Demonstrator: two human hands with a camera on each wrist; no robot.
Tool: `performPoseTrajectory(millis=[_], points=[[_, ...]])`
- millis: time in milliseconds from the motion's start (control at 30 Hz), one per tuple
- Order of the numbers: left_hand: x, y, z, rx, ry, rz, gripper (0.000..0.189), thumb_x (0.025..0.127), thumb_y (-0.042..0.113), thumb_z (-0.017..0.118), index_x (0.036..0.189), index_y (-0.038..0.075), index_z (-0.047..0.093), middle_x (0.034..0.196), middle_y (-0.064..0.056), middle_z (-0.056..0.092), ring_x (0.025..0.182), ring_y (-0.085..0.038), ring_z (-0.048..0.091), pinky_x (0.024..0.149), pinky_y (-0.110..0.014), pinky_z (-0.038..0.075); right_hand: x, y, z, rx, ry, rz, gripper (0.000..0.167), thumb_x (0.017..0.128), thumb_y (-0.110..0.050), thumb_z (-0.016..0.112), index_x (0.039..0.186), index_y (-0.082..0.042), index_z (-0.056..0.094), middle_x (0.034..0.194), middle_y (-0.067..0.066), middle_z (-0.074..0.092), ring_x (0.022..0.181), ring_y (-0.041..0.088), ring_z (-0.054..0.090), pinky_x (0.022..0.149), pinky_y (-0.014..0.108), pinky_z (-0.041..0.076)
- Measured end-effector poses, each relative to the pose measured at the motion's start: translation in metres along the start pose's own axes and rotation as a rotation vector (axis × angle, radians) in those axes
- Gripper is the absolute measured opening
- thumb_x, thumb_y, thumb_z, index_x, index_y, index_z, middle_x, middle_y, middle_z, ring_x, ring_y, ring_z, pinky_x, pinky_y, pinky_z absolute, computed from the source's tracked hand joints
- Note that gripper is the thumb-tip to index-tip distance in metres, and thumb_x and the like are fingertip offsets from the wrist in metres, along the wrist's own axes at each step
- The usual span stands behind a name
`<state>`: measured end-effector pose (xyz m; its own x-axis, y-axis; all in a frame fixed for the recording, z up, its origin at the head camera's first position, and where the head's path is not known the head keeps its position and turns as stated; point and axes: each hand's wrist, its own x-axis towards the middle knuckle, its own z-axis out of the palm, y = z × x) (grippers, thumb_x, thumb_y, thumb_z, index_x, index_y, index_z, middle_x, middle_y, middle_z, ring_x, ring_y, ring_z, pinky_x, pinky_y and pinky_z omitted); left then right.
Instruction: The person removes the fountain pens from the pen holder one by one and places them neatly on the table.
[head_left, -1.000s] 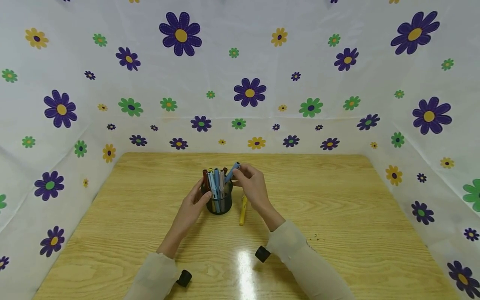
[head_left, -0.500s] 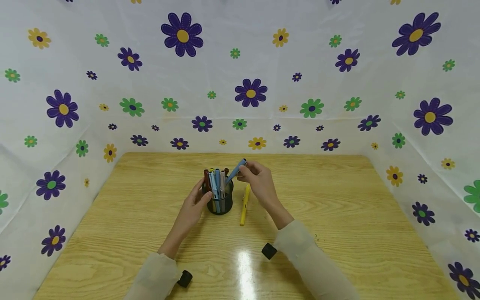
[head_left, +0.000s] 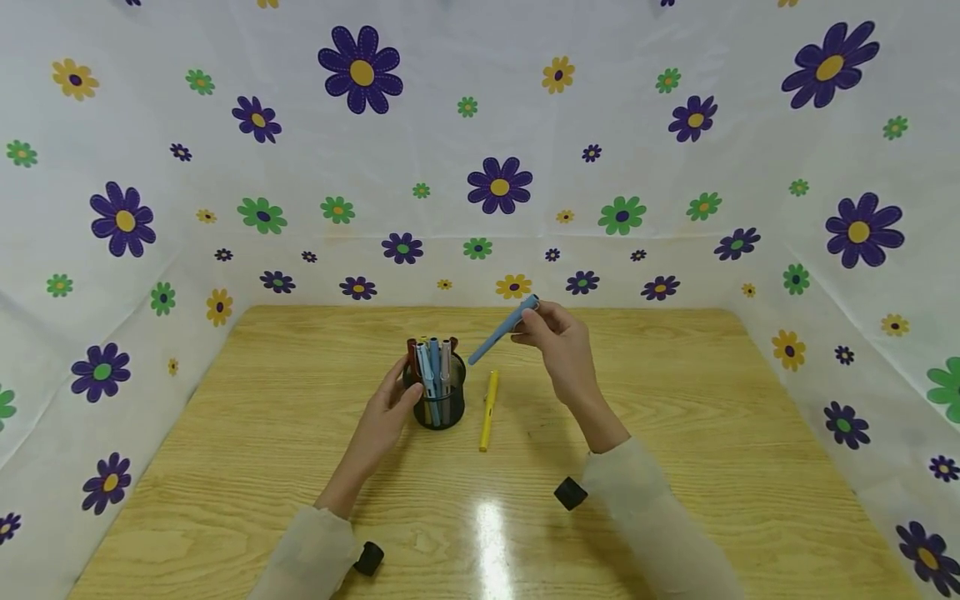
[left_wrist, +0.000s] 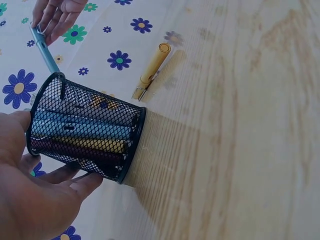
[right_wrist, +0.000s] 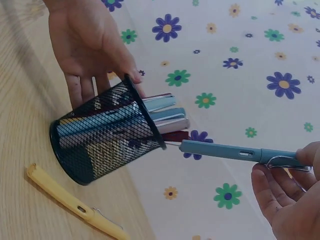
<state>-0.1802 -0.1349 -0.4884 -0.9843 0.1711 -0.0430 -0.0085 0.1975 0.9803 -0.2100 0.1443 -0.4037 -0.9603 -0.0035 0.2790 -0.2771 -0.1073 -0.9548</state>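
Note:
A black mesh pen cup [head_left: 452, 414] stands upright on the table with several pens inside: light blue, blue, grey, dark red and yellow. My left hand [head_left: 381, 415] holds it from the left, thumb at the front near the rim and fingers round the far side. Up to the right of the cup, my right hand [head_left: 567, 348] pinches a blue pen [head_left: 497, 337] near its clip end. That pen slants, its lower end just outside the cup's rim in the head view. A yellow pen [head_left: 488, 414] lies on the table to the cup's right.
The wooden table [head_left: 675, 383] ends at the back against a white cloth [head_left: 420, 133] printed with flowers, which also covers both sides. A black wrist camera [head_left: 571, 493] hangs by the right sleeve, another camera [head_left: 369, 558] by the left.
My right hand has drawn the blue pen up out of the cup and carried it to the right. The left hand, the cup and the yellow pen have stayed in place.

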Motion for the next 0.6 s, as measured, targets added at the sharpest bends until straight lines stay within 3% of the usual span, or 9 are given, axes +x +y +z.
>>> performPoseTrajectory(millis=[600], points=[[-0.002, -0.002, -0.001, 0.013, 0.002, 0.029, 0.068, 0.109, 0.040, 0.054, 0.167, 0.023, 0.023, 0.162, -0.024, 0.034, 0.150, -0.041, 0.032, 0.118, -0.058, 0.030, -0.012, -0.010, -0.055, -0.067, 0.086, 0.023, 0.035, 0.105, -0.019, 0.064, 0.122, 0.012, 0.063, 0.093, 0.003, 0.072, 0.088, 0.022, 0.072, 0.082, 0.033, 0.061]])
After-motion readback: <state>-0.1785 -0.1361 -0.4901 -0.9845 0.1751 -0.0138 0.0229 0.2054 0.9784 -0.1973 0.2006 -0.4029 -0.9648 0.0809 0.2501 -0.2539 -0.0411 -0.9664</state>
